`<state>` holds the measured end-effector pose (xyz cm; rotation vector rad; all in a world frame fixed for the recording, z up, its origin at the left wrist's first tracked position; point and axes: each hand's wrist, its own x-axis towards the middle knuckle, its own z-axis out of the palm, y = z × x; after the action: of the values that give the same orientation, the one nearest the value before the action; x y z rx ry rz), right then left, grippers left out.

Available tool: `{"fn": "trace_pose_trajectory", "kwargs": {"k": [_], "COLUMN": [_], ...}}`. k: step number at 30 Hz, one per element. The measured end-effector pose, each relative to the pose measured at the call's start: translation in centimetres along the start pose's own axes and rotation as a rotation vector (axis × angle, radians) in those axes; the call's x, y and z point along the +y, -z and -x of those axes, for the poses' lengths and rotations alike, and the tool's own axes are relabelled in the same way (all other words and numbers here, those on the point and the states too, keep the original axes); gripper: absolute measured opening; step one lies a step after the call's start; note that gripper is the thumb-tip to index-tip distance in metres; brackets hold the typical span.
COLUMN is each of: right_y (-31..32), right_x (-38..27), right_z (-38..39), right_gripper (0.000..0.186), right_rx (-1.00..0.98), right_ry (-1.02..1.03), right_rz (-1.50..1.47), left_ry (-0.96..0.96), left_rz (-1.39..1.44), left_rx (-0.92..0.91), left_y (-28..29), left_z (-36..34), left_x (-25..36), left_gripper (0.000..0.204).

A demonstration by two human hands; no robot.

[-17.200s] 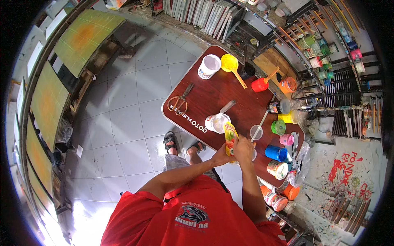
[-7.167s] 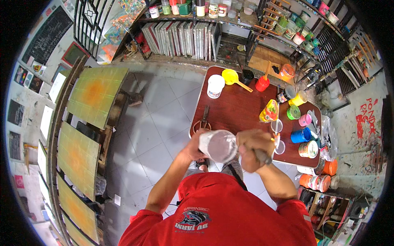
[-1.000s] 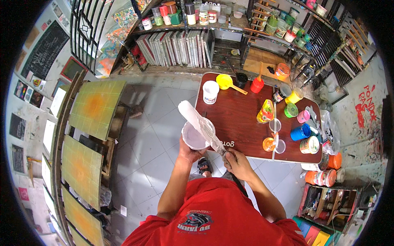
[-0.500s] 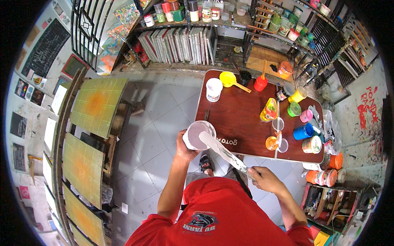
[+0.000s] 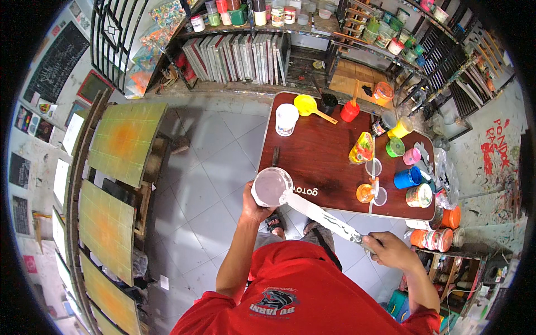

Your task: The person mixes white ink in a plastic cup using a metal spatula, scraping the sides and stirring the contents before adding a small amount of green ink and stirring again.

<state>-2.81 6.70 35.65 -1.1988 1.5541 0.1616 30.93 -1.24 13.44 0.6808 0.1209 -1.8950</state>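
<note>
My left hand point(image 5: 254, 205) grips a white plastic tub point(image 5: 271, 187) of pale grey-white paste, held over the table's near left corner. My right hand point(image 5: 385, 250), out to the right, is closed on the handle end of a long flat mixing blade point(image 5: 318, 216) smeared with white paste. The blade's far tip rests at the right rim of the tub. Beyond the tub on the dark red table point(image 5: 315, 151) stand another white tub point(image 5: 286, 120) and a dark tool point(image 5: 275, 155), partly hidden by the held tub.
The table also carries a yellow scoop point(image 5: 306, 105), red pot point(image 5: 349, 111), yellow pouch point(image 5: 362, 148), blue pot point(image 5: 406, 177) and several other paint pots. Shelves of jars point(image 5: 262, 14) and frames line the back. Tilted greenish panels point(image 5: 125, 142) stand at the left, orange buckets point(image 5: 430, 239) at lower right.
The blade, raised across the tub a second ago, has drawn down and rightward to the tub's rim. My right hand has moved right and down. Earlier, a pouch was in my hands; it now stands on the table.
</note>
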Motion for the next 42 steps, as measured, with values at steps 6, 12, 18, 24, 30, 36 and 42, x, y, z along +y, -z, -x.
{"fn": "trace_pose_trajectory", "kwargs": {"k": [6,12,18,24,30,36,42], "right_y": [0.1,-6.3,-8.5,-7.7,-6.3,-5.3,-3.1], "right_x": [-1.1,-3.4,-5.9,-5.8,-3.8,0.1,2.6], "right_z": [0.2,-5.9,-11.2,-12.6,-12.1,-11.4,-8.9], "right_gripper": [0.041,0.026,0.037,0.036,0.035,0.036,0.035], "right_rx": [0.035,0.708,0.889,0.825,0.751,0.669,0.67], "right_ry": [0.191,0.702,0.935,0.996,0.999,0.82,0.731], "right_rz": [-0.019,0.088,0.0,0.101,0.151,0.296,0.489], "left_ry": [0.027,0.08,0.094,0.07,0.217,0.287,0.218], "left_rz": [-0.008,0.018,-0.08,-0.276,-0.056,0.012,-0.281], "left_rx": [0.004,-0.084,-0.098,-0.276,-0.128,-0.154,-0.24], "left_y": [0.3,-3.1,-6.0,-3.5,-3.6,-1.0,-2.7], "left_z": [0.6,1.0,2.1,1.3,1.9,1.6,1.8], "left_x": [-0.1,-0.9,-1.2,-0.1,2.4,4.5,5.3], "left_gripper": [0.054,0.055,0.056,0.053,0.056,0.048,0.048]}}
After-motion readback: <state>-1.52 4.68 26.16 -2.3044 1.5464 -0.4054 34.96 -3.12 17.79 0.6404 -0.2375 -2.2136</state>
